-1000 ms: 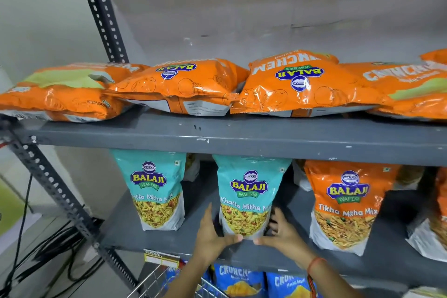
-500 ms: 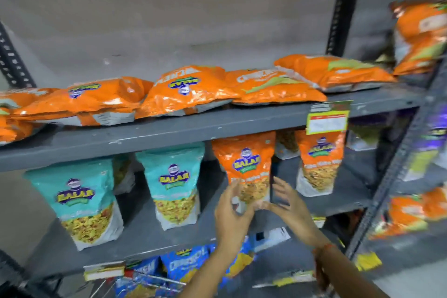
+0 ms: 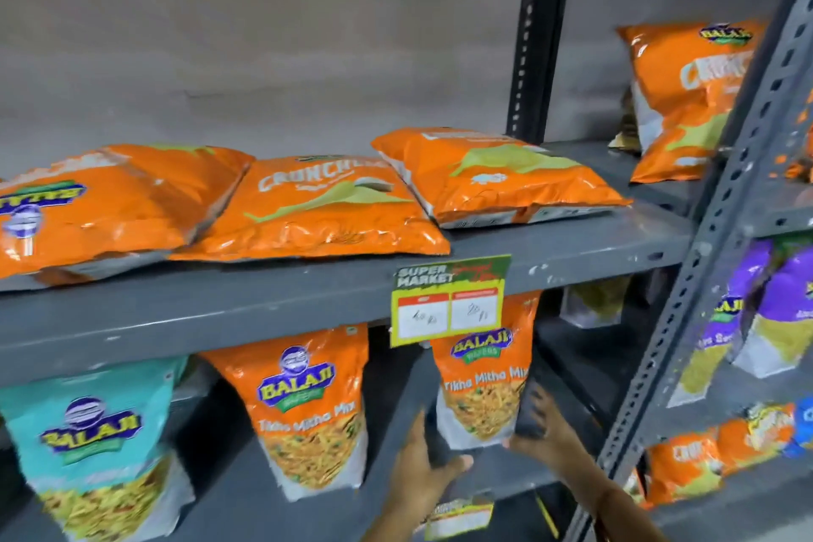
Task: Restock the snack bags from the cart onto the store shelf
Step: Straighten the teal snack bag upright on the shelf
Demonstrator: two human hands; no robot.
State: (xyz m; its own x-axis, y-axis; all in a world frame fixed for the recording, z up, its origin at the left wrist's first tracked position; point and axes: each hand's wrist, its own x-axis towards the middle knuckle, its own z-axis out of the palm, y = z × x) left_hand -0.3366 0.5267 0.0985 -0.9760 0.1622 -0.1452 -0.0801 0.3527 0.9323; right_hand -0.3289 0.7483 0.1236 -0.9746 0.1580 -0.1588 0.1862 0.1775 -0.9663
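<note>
An orange Tikha Mitha Mix pouch (image 3: 484, 383) stands upright on the grey lower shelf (image 3: 391, 493), partly behind a price tag. My left hand (image 3: 418, 466) is at its lower left edge and my right hand (image 3: 545, 427) is at its lower right edge, fingers spread around the pouch base. A second orange pouch (image 3: 312, 405) stands to its left, and a teal pouch (image 3: 92, 440) further left. The cart is out of view.
Several orange Crunchex bags (image 3: 316, 207) lie flat on the upper shelf (image 3: 220, 312). A yellow price tag (image 3: 448, 299) hangs from that shelf's edge. A perforated grey upright (image 3: 704, 268) divides off a right bay with purple and orange bags (image 3: 783, 299).
The view has swung right along the shelf. My hands have moved from the teal pouch, past the first orange pouch, to the orange pouch under the price tag.
</note>
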